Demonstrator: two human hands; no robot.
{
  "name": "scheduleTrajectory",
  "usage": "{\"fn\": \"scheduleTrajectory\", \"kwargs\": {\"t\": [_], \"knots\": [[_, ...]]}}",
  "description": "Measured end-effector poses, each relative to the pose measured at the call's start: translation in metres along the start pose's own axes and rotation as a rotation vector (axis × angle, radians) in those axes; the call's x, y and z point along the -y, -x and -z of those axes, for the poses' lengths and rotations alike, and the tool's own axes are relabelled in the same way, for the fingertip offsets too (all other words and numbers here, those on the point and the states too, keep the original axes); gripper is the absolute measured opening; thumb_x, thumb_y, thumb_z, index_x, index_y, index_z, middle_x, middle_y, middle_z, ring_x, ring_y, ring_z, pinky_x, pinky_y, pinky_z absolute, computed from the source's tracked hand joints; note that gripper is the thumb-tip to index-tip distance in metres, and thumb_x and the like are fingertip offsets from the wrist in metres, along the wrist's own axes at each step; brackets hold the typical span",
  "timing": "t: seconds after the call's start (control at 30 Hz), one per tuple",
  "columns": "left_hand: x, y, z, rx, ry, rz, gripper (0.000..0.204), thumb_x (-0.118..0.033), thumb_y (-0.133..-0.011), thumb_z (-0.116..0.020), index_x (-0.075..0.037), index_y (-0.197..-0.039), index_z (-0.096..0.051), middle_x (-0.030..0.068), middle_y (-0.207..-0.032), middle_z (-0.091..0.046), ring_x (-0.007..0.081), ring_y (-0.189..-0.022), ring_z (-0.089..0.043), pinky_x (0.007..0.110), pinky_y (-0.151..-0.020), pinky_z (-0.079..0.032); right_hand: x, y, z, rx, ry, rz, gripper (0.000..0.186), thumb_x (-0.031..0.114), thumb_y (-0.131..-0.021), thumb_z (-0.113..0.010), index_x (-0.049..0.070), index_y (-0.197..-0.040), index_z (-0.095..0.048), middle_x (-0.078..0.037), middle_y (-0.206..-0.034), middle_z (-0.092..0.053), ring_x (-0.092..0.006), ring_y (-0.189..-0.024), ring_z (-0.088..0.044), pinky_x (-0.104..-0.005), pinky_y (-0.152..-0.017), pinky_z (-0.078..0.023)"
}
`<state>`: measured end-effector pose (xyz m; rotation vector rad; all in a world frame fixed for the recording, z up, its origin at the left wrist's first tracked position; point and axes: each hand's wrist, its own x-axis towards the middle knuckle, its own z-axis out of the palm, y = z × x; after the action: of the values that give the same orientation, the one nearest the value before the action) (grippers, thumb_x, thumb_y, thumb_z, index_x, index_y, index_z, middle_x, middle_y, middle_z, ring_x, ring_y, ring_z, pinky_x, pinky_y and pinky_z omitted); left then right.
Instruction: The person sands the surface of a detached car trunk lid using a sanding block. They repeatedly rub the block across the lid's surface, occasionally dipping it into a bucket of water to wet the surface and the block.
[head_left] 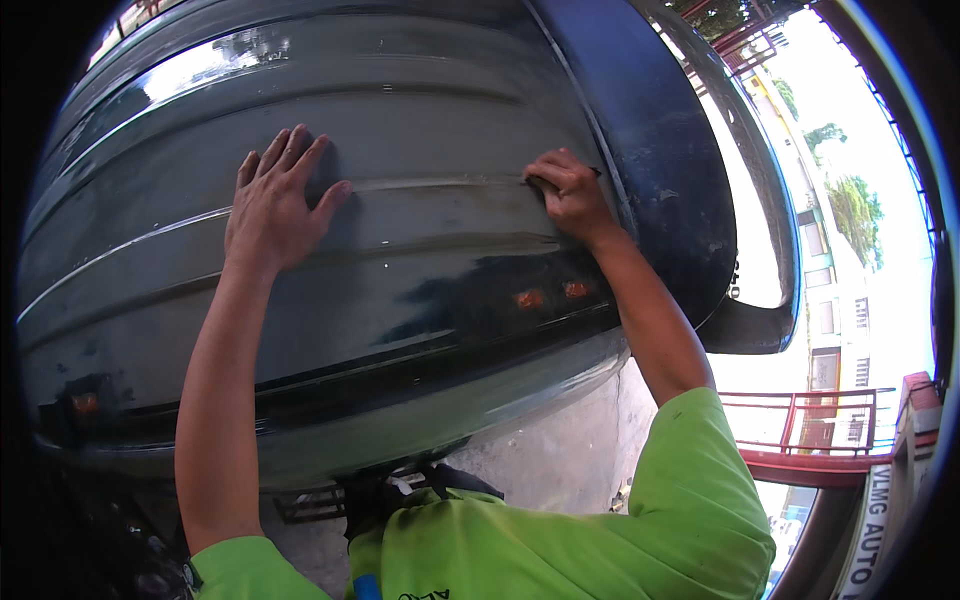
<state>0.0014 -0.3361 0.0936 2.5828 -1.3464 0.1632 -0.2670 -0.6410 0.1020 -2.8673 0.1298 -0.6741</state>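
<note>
Panel (430,140) of a vehicle, dark, glossy and ribbed, fills most of the view in front of the person, running from the left rim to a seam (585,95) where a dark blue section (670,150) begins. The left hand (272,205) lies palm down on it, fingers spread, grasping nothing. The right hand (568,195) is clenched around a small dark item (597,171), mostly hidden by the fingers; I cannot tell what it is. That hand sits at the right end of a raised rib (430,183), just short of the seam, which leaves it little panel on that side. A broad stretch of panel lies between the two hands, and more extends up and to the left. Both forearms reach over the near edge, where orange lamps (528,299) sit near the border and the surface curves down toward a grey floor (560,450). Beyond the blue section, well apart from the right arm, is a red railing (800,460).

As for writing, a pale board (865,530) at the lower right bears large dark capitals, a short run of dark characters (735,277) stands beside the blue section's rim, and dark lettering, partly cut off, marks the bright green shirt (640,510)
</note>
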Motion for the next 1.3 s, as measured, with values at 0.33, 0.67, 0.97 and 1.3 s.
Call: {"fn": "scheduleTrajectory", "kwargs": {"t": [0.33, 0.67, 0.97, 1.3], "knots": [[-0.002, -0.001, 0.004, 0.020, 0.014, -0.016, 0.069, -0.059, -0.102, -0.057, -0.023, -0.160, -0.047, 0.0064, -0.169, -0.038, 0.0249, -0.159, -0.029, 0.046, -0.132, -0.020, 0.006, -0.004, -0.003, -0.018, -0.063, -0.060, 0.024, -0.011, -0.079, -0.067, 0.002, -0.097, -0.076, -0.011, -0.095, -0.074, -0.0315, -0.093, -0.068, -0.0406, -0.083, -0.056], [0.001, 0.000, 0.007, 0.015, 0.004, -0.010, 0.072, -0.064, -0.101, -0.054, -0.020, -0.158, -0.049, 0.0071, -0.169, -0.038, 0.0228, -0.159, -0.029, 0.046, -0.132, -0.020, 0.020, -0.010, -0.004, -0.047, 0.001, -0.052, 0.022, -0.010, -0.081, -0.070, 0.001, -0.098, -0.077, -0.012, -0.096, -0.075, -0.0310, -0.090, -0.070, -0.0397, -0.079, -0.056], [0.012, -0.002, -0.003, -0.088, 0.070, -0.125, 0.066, -0.056, -0.102, -0.058, -0.015, -0.154, -0.054, 0.0108, -0.166, -0.043, 0.0267, -0.157, -0.034, 0.048, -0.131, -0.022, 0.077, -0.044, 0.092, -0.293, -0.333, -0.331, 0.015, -0.001, -0.096, -0.069, 0.004, -0.110, -0.073, -0.008, -0.101, -0.074, -0.0173, -0.096, -0.071, -0.0293, -0.086, -0.055], [-0.178, -0.027, -0.006, 0.107, 0.243, -0.705, 0.072, -0.047, -0.105, -0.052, -0.003, -0.161, -0.038, 0.0133, -0.167, -0.040, 0.0282, -0.158, -0.030, 0.048, -0.132, -0.020, 0.061, 0.072, 0.086, -0.223, -0.283, -0.624, 0.014, 0.012, -0.095, -0.075, 0.006, -0.108, -0.073, -0.009, -0.101, -0.072, -0.0253, -0.091, -0.071, -0.0353, -0.083, -0.053]]}}
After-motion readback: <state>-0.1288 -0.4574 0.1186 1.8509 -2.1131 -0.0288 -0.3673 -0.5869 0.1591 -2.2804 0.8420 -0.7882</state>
